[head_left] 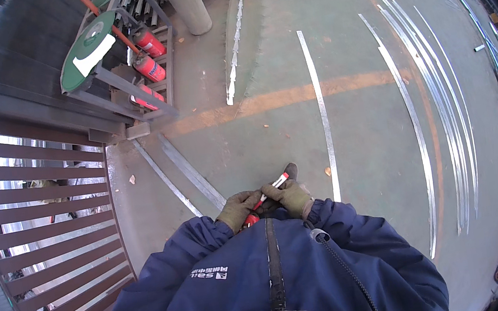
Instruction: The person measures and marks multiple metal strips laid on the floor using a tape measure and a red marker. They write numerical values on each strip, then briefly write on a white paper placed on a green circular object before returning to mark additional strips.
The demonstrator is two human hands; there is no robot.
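Both my hands wear olive-green work gloves and meet close in front of my dark blue jacket. My right hand [291, 198] is closed on a slim red-and-white pen-like stick [279, 180], which slants up to the right. My left hand [237, 210] is closed at the stick's lower red end; what its fingers grip is hidden. Just below the left fingers shows a small red object [250, 220], mostly covered, its kind unclear. Beyond the hands, the tip of a dark shoe [291, 170] shows on the floor.
Long pale metal strips [321, 113] lie on the green floor ahead, with several more [435, 78] at right. Two shorter strips [190, 170] lie left of my hands. A brown slatted railing [51, 221] stands at left. Red cylinders [151, 67] sit in a metal rack near a grey column [184, 5].
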